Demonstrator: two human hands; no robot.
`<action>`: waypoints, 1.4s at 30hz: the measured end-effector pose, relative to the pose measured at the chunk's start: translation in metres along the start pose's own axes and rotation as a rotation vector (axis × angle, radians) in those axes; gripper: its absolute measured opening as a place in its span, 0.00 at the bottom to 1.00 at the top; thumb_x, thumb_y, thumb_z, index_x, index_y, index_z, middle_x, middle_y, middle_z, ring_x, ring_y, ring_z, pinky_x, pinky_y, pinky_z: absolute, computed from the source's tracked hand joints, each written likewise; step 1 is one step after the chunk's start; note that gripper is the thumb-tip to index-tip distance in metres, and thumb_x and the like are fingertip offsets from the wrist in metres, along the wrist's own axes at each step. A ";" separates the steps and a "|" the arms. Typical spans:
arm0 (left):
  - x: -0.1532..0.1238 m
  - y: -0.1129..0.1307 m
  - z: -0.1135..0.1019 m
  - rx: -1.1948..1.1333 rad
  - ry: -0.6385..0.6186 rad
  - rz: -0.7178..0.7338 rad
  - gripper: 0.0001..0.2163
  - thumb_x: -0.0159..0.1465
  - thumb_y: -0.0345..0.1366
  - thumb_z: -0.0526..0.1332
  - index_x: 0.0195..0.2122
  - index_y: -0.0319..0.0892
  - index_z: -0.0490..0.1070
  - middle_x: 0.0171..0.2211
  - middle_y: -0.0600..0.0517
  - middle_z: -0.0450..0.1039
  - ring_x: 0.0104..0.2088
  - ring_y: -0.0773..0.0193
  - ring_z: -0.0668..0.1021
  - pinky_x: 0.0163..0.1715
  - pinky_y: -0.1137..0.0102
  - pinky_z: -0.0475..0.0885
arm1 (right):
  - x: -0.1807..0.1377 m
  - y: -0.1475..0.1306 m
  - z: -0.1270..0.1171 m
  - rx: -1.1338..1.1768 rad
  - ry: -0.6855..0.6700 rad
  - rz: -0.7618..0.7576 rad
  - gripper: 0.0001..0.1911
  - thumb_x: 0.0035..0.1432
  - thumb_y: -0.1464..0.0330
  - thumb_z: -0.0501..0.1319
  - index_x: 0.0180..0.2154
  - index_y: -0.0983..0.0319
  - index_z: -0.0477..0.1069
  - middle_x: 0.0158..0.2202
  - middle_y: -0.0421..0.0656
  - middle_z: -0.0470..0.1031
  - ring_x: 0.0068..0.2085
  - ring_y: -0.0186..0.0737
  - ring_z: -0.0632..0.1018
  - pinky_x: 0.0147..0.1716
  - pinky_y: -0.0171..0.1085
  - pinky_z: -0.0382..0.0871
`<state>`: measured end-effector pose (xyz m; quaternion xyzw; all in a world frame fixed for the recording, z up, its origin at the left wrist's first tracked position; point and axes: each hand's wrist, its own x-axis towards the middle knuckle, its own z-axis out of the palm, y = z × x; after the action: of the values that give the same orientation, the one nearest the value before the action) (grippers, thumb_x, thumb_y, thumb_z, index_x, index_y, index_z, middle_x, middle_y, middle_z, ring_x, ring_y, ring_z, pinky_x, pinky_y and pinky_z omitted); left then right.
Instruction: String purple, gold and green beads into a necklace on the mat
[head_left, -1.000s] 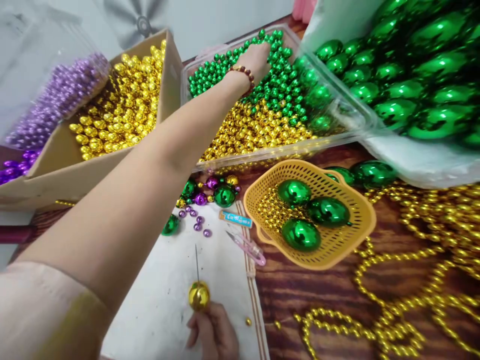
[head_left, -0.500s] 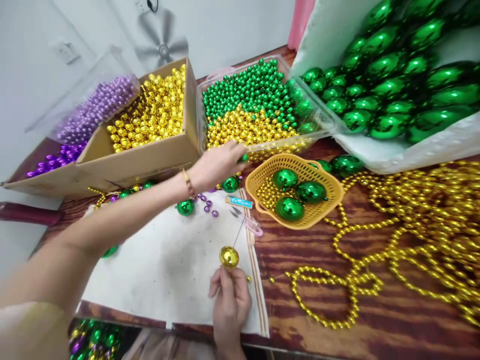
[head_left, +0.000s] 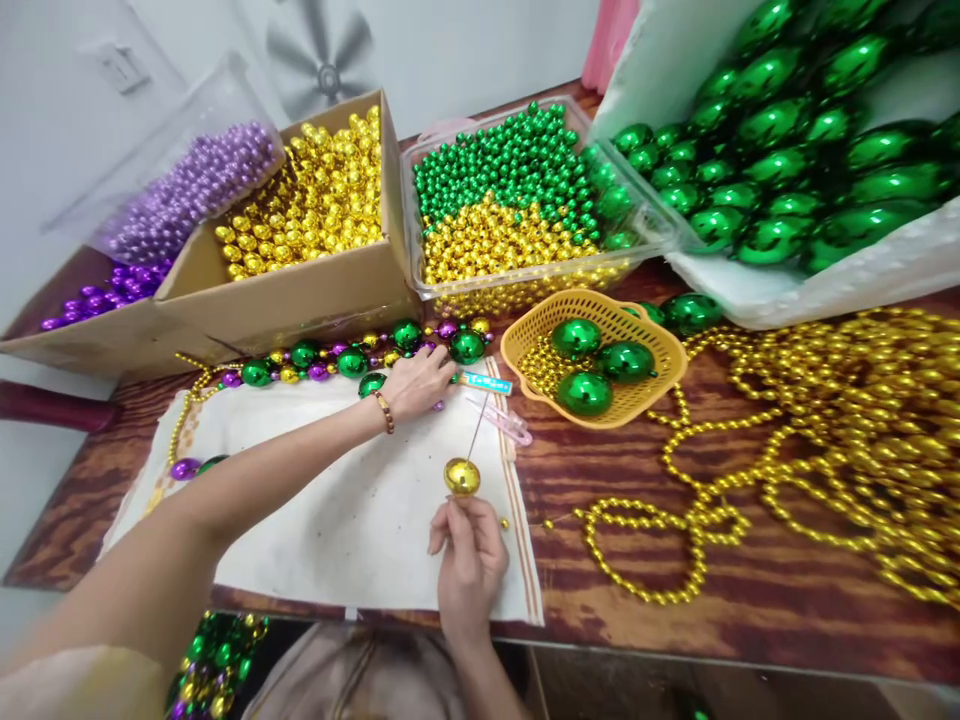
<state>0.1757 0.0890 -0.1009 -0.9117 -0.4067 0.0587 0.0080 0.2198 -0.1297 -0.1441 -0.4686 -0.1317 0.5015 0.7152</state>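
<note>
My right hand [head_left: 471,560] is closed, its fingertips pinched at the underside of a large shiny gold bead [head_left: 462,476]. A long thin needle [head_left: 476,430] sticks up out of that bead, slanting away from me. My left hand [head_left: 420,385] reaches across the white cloth [head_left: 322,500] with its fingers together, palm down. At its fingertips a small green bead [head_left: 454,378] shows in part. Loose purple beads beneath that hand are mostly covered. Beside it lie a blue label strip [head_left: 486,383] and pink-handled snips [head_left: 508,424].
Behind the cloth runs a strand of green, gold and purple beads [head_left: 352,361]. Bead-filled cardboard boxes [head_left: 292,295] and a clear tub [head_left: 525,278] stand at the back. A yellow basket [head_left: 637,405] holds green balls; gold bead chains [head_left: 697,480] spread rightward.
My left hand has come back from the front of the clear tub down to the cloth by the blue strip. My right hand still pinches the gold bead. The view has shifted slightly.
</note>
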 end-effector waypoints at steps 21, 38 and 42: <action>-0.150 -0.022 -0.027 -1.929 0.135 -0.439 0.20 0.60 0.33 0.68 0.54 0.37 0.74 0.25 0.54 0.71 0.28 0.69 0.73 0.34 0.72 0.68 | -0.015 -0.004 0.012 -0.381 -0.329 0.016 0.09 0.62 0.63 0.63 0.33 0.63 0.73 0.23 0.38 0.72 0.21 0.30 0.72 0.22 0.30 0.68; -0.166 -0.051 -0.002 -2.647 0.413 -0.845 0.10 0.64 0.22 0.54 0.40 0.29 0.74 0.37 0.40 0.78 0.39 0.64 0.82 0.45 0.71 0.77 | -0.027 -0.005 0.024 -0.542 -0.385 0.060 0.09 0.62 0.63 0.63 0.34 0.63 0.73 0.23 0.38 0.71 0.21 0.31 0.72 0.22 0.31 0.68; -0.173 -0.050 0.000 -2.587 0.449 -0.765 0.06 0.66 0.26 0.58 0.39 0.34 0.74 0.40 0.42 0.80 0.39 0.64 0.83 0.47 0.68 0.77 | -0.029 -0.007 0.025 -0.565 -0.397 0.082 0.10 0.61 0.62 0.63 0.34 0.63 0.74 0.22 0.38 0.71 0.20 0.32 0.72 0.21 0.31 0.68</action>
<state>0.0244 -0.0056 -0.0808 -0.0897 -0.3850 -0.5136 -0.7615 0.1938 -0.1410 -0.1170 -0.5462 -0.3829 0.5549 0.4971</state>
